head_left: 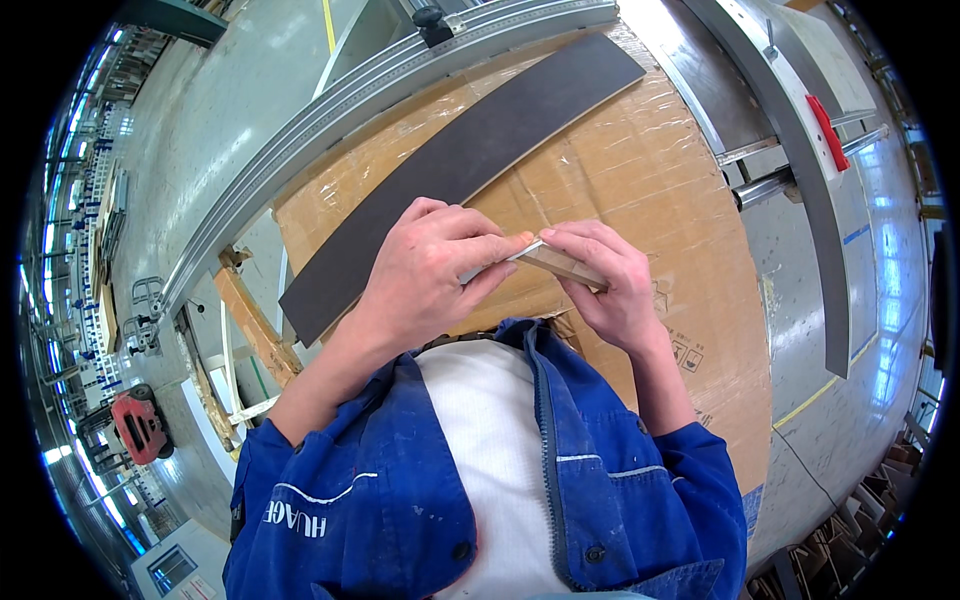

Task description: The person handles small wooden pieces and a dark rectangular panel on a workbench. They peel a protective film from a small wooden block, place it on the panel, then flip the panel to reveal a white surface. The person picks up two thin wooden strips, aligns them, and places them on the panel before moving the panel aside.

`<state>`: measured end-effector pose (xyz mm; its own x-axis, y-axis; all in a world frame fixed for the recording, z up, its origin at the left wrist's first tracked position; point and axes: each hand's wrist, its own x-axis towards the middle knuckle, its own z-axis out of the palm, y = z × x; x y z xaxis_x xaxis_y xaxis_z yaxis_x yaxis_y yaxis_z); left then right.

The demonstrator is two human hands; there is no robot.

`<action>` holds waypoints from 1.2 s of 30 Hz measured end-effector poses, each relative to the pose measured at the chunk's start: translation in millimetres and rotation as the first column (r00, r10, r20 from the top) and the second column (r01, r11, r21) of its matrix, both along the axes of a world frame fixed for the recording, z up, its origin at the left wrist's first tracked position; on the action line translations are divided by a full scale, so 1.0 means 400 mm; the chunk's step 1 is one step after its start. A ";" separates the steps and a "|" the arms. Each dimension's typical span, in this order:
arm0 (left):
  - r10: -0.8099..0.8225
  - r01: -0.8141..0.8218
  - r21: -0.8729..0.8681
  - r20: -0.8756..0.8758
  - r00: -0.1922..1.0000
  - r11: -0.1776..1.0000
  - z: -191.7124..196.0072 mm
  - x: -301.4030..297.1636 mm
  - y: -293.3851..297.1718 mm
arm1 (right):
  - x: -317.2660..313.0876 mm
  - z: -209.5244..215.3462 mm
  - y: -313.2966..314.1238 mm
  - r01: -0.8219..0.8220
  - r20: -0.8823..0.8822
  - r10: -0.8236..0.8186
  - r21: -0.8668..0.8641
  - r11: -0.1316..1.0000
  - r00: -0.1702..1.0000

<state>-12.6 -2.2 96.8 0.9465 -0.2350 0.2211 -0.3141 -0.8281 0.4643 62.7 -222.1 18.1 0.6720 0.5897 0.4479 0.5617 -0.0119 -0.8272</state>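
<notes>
One little wooden piece (566, 264) here — right hand (614, 286) gripping it, left hand (424, 264) pinching its end — dark board (468, 146) lying just beyond.

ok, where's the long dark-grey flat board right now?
Head view, left to upper centre: the long dark-grey flat board lies slantwise on brown cardboard, alongside the silver metal rail, partly hidden by the bare left hand.
</notes>
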 end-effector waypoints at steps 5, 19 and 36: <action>-0.005 0.005 -0.003 0.003 1.000 1.000 0.002 0.000 0.000 | 0.000 0.003 -0.001 -0.002 -0.007 0.002 0.002 1.000 1.000; -0.008 0.008 -0.001 0.022 1.000 1.000 0.014 0.003 -0.003 | -0.001 0.004 0.006 0.048 0.108 -0.051 0.037 0.998 0.993; -0.026 0.026 -0.025 -0.006 1.000 0.999 0.015 0.006 -0.007 | 0.004 -0.005 0.002 0.052 0.208 -0.062 0.057 0.997 0.976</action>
